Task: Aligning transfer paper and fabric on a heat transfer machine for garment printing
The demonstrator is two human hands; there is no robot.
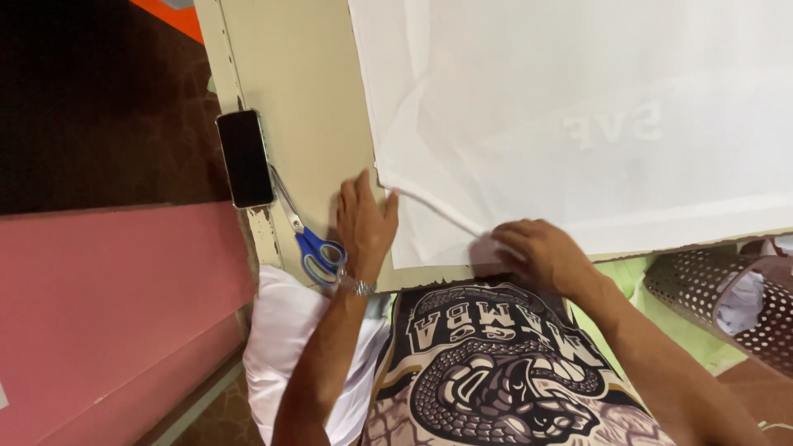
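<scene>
both hands (363, 227) (537, 252) flat on white cloth (578, 124) near edge, fingers apart (scissors (318, 252) beside left).

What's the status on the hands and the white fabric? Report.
Left hand flat at white fabric corner, fingers spread. Right hand pressing the folded lower edge. Blue-handled scissors and dark phone lie just left, off the fabric.
</scene>
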